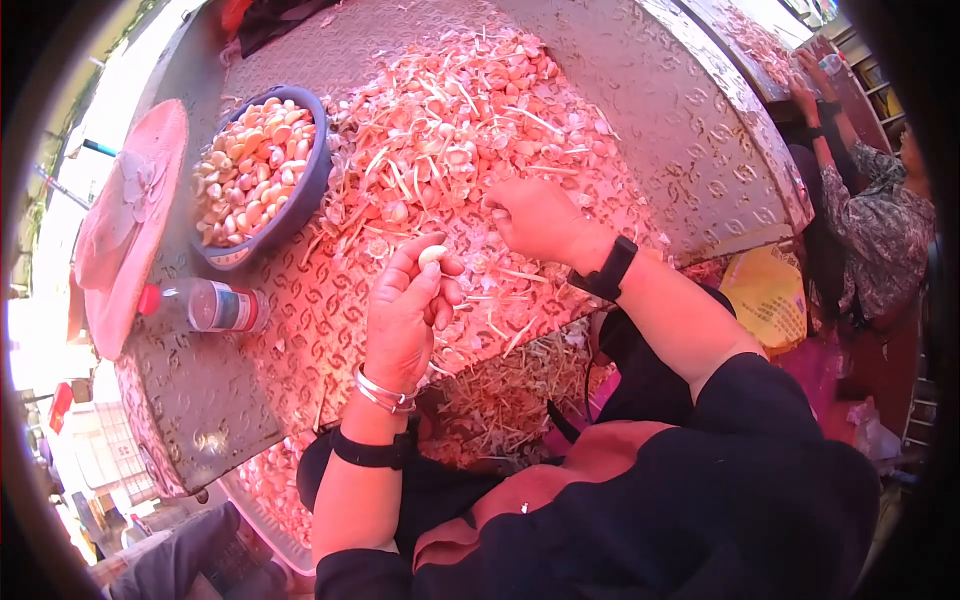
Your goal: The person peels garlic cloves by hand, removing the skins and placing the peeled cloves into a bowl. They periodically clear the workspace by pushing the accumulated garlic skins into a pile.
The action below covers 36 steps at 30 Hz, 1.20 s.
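A pale, peeled garlic clove point(432, 256) sits between the thumb and fingers of my left hand point(402, 315), which is raised above the near edge of the metal table. My right hand point(545, 222) is closed, fingers curled down at the front edge of a heap of garlic cloves and papery skins point(470, 120). Whatever its fingertips pinch, if anything, is hidden. Dry stalk pieces lie among the skins. Left of the heap stands a blue-grey bowl point(322, 165) filled with garlic cloves point(255, 175).
A plastic bottle point(222, 306) lies beside a pink hat point(135, 220) at the table's left side. Stalks and skins point(510, 400) are piled below the near edge. A yellow bag point(765, 295) is at right, near another person point(880, 220) at work.
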Motion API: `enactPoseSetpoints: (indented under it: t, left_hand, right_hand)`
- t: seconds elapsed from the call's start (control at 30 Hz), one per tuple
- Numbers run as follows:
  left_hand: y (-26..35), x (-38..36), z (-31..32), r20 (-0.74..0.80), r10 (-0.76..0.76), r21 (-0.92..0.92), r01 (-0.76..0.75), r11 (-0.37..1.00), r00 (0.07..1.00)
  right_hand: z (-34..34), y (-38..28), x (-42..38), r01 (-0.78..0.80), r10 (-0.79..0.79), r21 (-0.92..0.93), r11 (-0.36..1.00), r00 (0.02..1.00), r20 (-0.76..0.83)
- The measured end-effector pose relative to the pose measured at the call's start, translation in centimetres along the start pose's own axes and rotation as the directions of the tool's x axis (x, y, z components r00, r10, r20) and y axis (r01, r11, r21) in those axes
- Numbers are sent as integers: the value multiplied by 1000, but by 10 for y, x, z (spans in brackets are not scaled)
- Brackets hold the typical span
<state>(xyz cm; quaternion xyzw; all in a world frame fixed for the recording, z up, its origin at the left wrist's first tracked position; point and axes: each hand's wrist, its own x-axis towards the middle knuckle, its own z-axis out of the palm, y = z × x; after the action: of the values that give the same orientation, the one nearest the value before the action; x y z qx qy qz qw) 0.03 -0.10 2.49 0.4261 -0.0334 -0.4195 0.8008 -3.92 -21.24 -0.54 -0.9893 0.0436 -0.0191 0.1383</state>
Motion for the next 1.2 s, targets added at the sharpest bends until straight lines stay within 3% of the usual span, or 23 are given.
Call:
enactPoseSetpoints:
  t: [0.03, 0.07, 0.1, 0.13, 0.17, 0.2, 0.23, 0.27, 0.3, 0.43, 0.5, 0.53, 0.6, 0.63, 0.67, 0.7, 0.73, 0.83, 0.9, 1.0, 1.13, 1.17, 1.2]
  left_hand:
    - [0, -1, 2, -1, 2, 76, -2, 997, 1000]
    - [0, -2, 4, -2, 3, 151, -3, 988, 1000]
    - [-3, -1, 8, -55, 11, 171, -1, 985, 998]
    - [-3, 0, 7, -58, 10, 172, 0, 985, 998]
    - [-3, 1, 6, -90, -16, 157, 30, 987, 996]
    - [-3, 2, 5, -120, -41, 142, 58, 988, 992]
    - [-3, 3, 2, -120, -42, 143, 59, 988, 992]
    - [-3, 3, -1, -91, -90, 100, 99, 990, 992]
    - [-3, 3, -4, -59, -137, 57, 140, 988, 989]
    - [-4, 2, -6, -54, -205, 47, 208, 977, 977]
    - [-2, 2, -2, -50, -215, -11, 215, 977, 975]
    - [1, 1, 1, -53, -213, -12, 213, 977, 976]
    - [6, -2, 9, -25, -145, 132, 147, 980, 989]
    - [5, -3, 9, -27, -142, 131, 145, 981, 989]
    - [2, -4, 9, -31, -67, 260, 73, 963, 997]
    - [1, -4, 9, -24, 6, 384, 3, 923, 1000]
    - [0, -4, 9, -25, 7, 383, 3, 924, 1000]
    - [-4, -4, 8, -64, 84, 503, -40, 864, 994]
    - [-11, -1, 7, -26, 286, 604, -213, 768, 958]
    - [-15, 0, 5, -26, 377, 656, -269, 705, 926]
    - [-15, 1, 7, -17, 451, 628, -342, 699, 892]
    - [-12, 2, 5, -95, 329, 481, -246, 841, 939]
    - [-9, 2, 2, -147, 189, 311, -136, 941, 971]
  right_hand:
    - [-4, -2, 1, -16, 23, 300, 954, 1000, -20]
    - [-9, -5, 3, -23, 50, 572, 820, 998, -30]
    - [-18, -11, 3, -22, 47, 573, 819, 998, -29]
    - [-27, -21, 1, -143, 53, 817, 559, 989, 136]
    - [-30, -29, -1, -283, 1, 932, 228, 957, 290]
    - [-28, -34, -3, -283, 2, 932, 226, 957, 290]
    - [-25, -40, -5, 27, -99, 879, 477, 995, 24]
    - [-23, -44, -6, 331, -263, 683, 651, 943, -206]
    - [-21, -46, -6, 365, -313, 599, 713, 930, -194]
    - [-9, -46, -4, 324, -256, 632, 704, 946, -200]
    - [-17, -47, -5, -21, -162, 859, 511, 979, 120]
    - [-15, -45, -3, -20, -166, 859, 511, 979, 122]
    - [-13, -39, 2, -272, -147, 923, 272, 936, 319]
    - [-17, -40, 1, -305, -124, 926, 223, 933, 337]
    - [-16, -40, 0, -304, -127, 926, 223, 933, 337]
    - [-15, -39, -1, -336, -123, 934, 119, 929, 349]
    - [-14, -38, -1, -363, -119, 932, 13, 925, 362]
    - [-11, -41, -3, -366, -116, 928, -73, 927, 356]
    - [-7, -41, -4, -354, -119, 925, -134, 933, 340]
    - [-10, -46, -5, -331, -112, 916, -226, 943, 313]
    - [-15, -40, -5, -381, -126, 895, -232, 924, 361]
    - [-17, -40, -5, -381, -124, 895, -233, 924, 361]
    - [-19, -42, -5, -374, -62, 871, -317, 925, 375]
